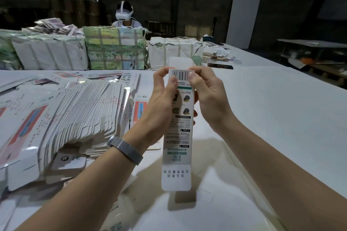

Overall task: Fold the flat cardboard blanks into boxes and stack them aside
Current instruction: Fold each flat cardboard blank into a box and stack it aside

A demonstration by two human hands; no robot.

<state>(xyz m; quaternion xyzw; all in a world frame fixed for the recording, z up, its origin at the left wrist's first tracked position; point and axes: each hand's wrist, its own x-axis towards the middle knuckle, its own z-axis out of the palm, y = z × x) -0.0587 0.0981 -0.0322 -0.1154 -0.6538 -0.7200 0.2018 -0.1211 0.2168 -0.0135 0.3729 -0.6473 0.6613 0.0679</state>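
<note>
Printed box blank (180, 133) held upright, text upside down to camera: "X-S1" legible near lower end, a teal line above it reads roughly "SONIC ELECTRIC". Barcode at top end; digits and Chinese characters unreadable.

Bright overhead light on the white table (262, 118), dark background, wide-angle bending at the edges.

Bare table (262, 118) lies open to my right and ahead of the box (178, 127) I hold. On my left a fanned pile of flat blanks (75, 110) blocks the way; strapped bundles (114, 50) wall off the far edge.
</note>
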